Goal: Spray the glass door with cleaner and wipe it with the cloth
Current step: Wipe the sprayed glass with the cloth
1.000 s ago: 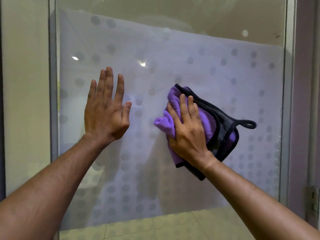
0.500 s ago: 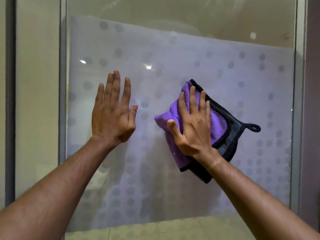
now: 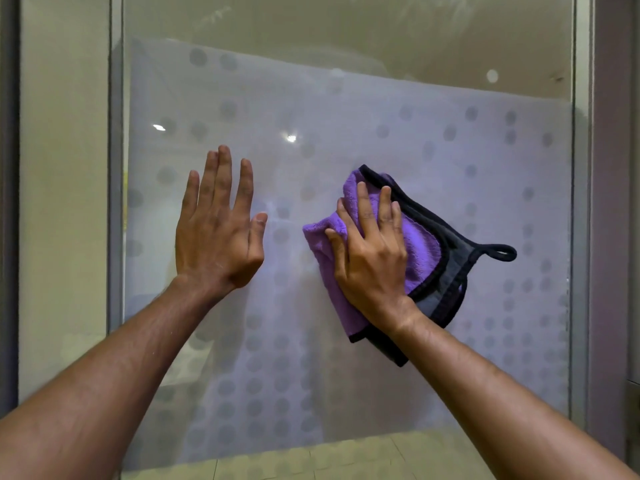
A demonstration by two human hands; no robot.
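The glass door (image 3: 381, 116) fills the view, frosted with a pattern of grey dots. My left hand (image 3: 218, 226) lies flat on the glass left of centre, fingers up and apart, holding nothing. My right hand (image 3: 372, 251) presses a folded purple cloth (image 3: 420, 244) with a grey and black edge against the glass right of centre. The cloth's black hanging loop sticks out to the right. No spray bottle is in view.
A metal frame edge (image 3: 116, 202) runs down the left of the pane and another frame edge (image 3: 580, 237) down the right. A beige wall panel (image 3: 62, 202) lies further left. Pale floor tiles (image 3: 329, 459) show through the clear strip at the bottom.
My right hand has slid the cloth a little to the right and slightly up across the glass. My left hand stays flat on the pane in about the same spot.
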